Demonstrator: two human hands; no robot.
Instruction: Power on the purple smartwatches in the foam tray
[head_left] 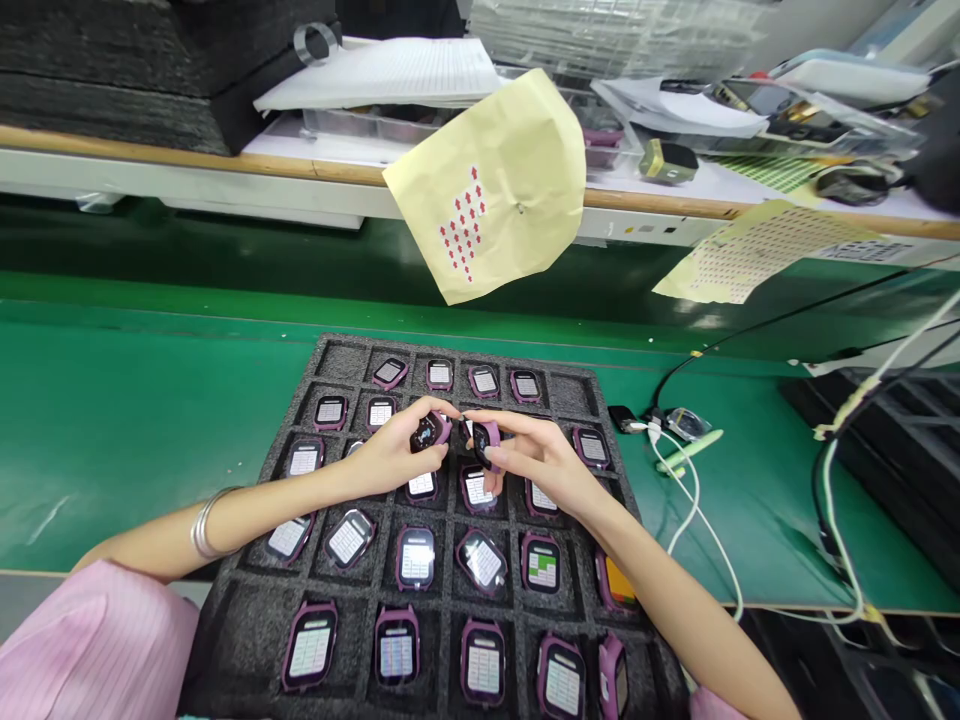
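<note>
Two purple-cased square smartwatch bodies, one pinched in the left hand [396,452] and one in the right hand [534,455], meet screen-up above the dark grey foam tray [247,640], yellow sticker sheet [495,185] at 12 o'clock.

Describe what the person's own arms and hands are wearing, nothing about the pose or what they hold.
Both hands are bare, no gloves: the left hand and the right hand. The left wrist carries a stack of thin silver bangles. Short pink sleeves cover the upper arms; the forearms are uncovered. No rings or watch are visible on the fingers or the right wrist.
</note>
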